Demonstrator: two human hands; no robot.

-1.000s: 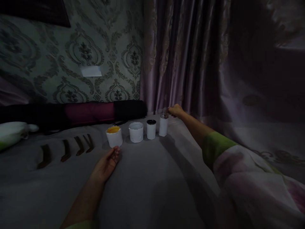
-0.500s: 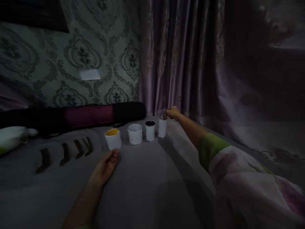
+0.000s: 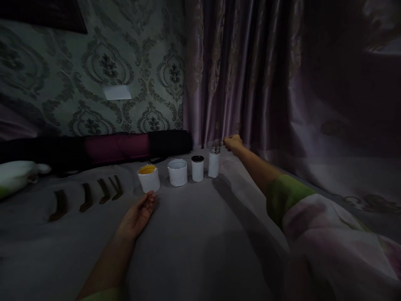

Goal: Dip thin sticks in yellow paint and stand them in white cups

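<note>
Here, the right hand [image 3: 233, 143] curls, grip unclear, beside a tall white cup [image 3: 214, 164] near the grey cloth's [image 3: 178, 234] far edge; left hand [image 3: 138, 215] loosely open.

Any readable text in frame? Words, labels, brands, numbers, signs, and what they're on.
None readable.
Yellow-lined white container, pale-lined white container, dark-topped white container, white container with sticks: no lettering visible.
Pale rectangle on the wall: no marks legible; too dim to tell if any are there.
</note>
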